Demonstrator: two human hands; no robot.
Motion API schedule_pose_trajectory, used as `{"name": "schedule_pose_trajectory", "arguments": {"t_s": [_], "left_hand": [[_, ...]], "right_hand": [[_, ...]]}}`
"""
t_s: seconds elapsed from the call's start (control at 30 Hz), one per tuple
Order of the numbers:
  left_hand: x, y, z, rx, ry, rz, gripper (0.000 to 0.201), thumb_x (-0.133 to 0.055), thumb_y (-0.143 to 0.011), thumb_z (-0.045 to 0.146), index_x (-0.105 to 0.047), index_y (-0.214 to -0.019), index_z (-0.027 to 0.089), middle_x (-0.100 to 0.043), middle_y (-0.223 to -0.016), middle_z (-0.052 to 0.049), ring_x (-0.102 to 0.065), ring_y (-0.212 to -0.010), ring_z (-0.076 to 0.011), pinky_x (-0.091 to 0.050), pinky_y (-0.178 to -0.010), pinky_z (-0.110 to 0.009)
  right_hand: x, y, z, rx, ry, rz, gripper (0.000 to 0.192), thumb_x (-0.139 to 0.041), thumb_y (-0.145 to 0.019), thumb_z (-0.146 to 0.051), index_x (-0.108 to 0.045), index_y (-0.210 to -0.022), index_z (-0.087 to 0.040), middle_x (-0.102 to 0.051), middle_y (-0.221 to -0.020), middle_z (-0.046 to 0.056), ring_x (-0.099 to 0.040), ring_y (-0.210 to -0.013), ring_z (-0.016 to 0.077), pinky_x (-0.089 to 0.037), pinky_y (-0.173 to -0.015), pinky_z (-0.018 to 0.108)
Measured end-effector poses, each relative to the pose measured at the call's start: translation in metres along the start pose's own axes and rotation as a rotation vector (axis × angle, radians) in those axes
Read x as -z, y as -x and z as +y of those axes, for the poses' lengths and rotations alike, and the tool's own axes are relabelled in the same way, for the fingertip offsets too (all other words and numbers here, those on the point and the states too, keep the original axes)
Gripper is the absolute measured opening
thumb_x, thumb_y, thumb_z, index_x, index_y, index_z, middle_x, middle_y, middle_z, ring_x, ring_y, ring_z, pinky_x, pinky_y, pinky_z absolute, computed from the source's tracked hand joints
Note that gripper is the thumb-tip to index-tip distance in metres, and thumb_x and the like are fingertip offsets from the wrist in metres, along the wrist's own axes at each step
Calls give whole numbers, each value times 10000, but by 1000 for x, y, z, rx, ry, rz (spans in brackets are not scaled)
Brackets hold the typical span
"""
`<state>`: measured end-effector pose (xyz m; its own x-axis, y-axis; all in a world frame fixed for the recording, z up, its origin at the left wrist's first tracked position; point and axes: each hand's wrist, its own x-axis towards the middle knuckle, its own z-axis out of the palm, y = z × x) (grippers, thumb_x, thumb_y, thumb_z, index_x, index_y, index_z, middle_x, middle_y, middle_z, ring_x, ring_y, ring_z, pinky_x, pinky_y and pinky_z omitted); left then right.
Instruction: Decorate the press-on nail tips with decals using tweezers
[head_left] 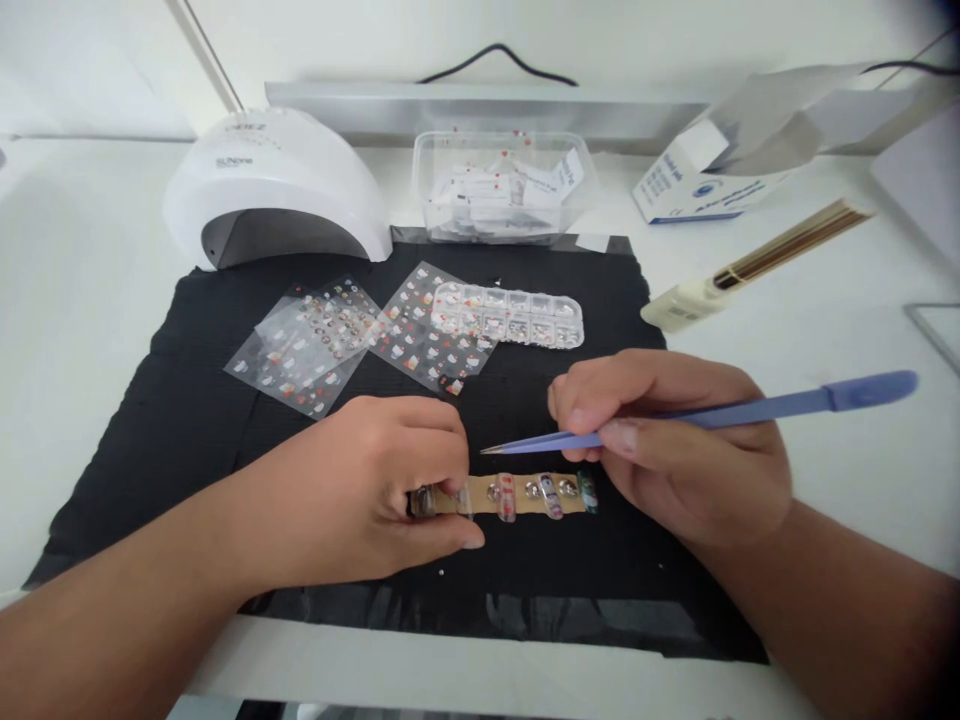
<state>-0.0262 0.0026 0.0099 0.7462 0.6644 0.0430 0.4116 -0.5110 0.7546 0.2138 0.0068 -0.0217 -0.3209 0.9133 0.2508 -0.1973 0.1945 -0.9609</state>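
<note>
My right hand (675, 440) grips a pair of blue-violet tweezers (720, 412). Their fine metal tip points left and hovers just above a tan strip (484, 492) on the black mat. Several false nail tips sit across this strip: a red-and-clear one (506, 497), a pale patterned one (550, 496) and a dark green one (587, 493) are among them, with small round metal pieces between. My left hand (375, 490) is closed around the strip's left end, thumb below and index finger above. A clear nail tip (463, 495) shows partly between those fingers.
Two sticker sheets (300, 350) and a clear compartment case of small gems (517, 328) lie on the black mat (165, 420). Behind stand a white nail lamp (292, 165), a plastic tub (495, 215) of packets and a white carton (705, 190). A holder of thin sticks (686, 300) is at right.
</note>
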Motion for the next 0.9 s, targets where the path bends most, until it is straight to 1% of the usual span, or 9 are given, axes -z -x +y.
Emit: {"name": "schedule_pose_trajectory", "arguments": {"t_s": [0.13, 0.27, 0.37, 0.5, 0.67, 0.9], "left_hand": [[0, 0, -2, -7, 10, -2, 174, -720, -848, 180, -595, -730, 148, -621, -792, 10, -628, -711, -114, -564, -914, -341], [0, 1, -4, -8, 26, -9, 180, -726, -852, 212, -599, -741, 153, -621, -787, 10, -622, -699, -113, -568, -874, -326], [0, 2, -4, 8, 8, -16, 138, -725, -856, 212, -614, -790, 162, -619, -781, 15, -620, -709, -116, -561, -804, -292], [1, 2, -2, 0, -2, -44, 84, -695, -881, 201, -619, -855, 178, -648, -857, -6, -634, -778, -129, -520, -673, -237], [1, 3, -2, -11, -4, -36, 101, -702, -887, 217, -621, -855, 167, -651, -896, -18, -618, -765, -110, -481, -625, -219], [2, 3, -1, 7, 1, -25, 104, -694, -882, 194, -619, -819, 159, -643, -847, -20, -597, -731, -118, -453, -600, -238]], "right_hand": [[2, 1, 1, -11, 25, -15, 110, -665, -847, -244, -776, -845, -245, -647, -647, 26, -547, -586, 196, -382, -526, 366], [3, 0, 1, -12, 28, -20, 128, -649, -845, -222, -775, -845, -241, -647, -656, 24, -546, -596, 190, -397, -540, 366], [2, -1, 0, -14, 31, -33, 174, -616, -838, -168, -773, -862, -237, -652, -664, 19, -544, -591, 180, -401, -538, 357], [1, -1, -2, -11, 12, -48, 206, -596, -834, -137, -775, -870, -231, -647, -661, 18, -528, -572, 170, -390, -515, 347], [2, 0, -3, -32, 1, -38, 223, -591, -833, -120, -777, -873, -235, -645, -662, 27, -522, -573, 173, -403, -534, 361], [2, 0, -2, -55, 9, -19, 147, -638, -837, -207, -776, -845, -256, -641, -637, 18, -527, -562, 178, -402, -529, 357]]}}
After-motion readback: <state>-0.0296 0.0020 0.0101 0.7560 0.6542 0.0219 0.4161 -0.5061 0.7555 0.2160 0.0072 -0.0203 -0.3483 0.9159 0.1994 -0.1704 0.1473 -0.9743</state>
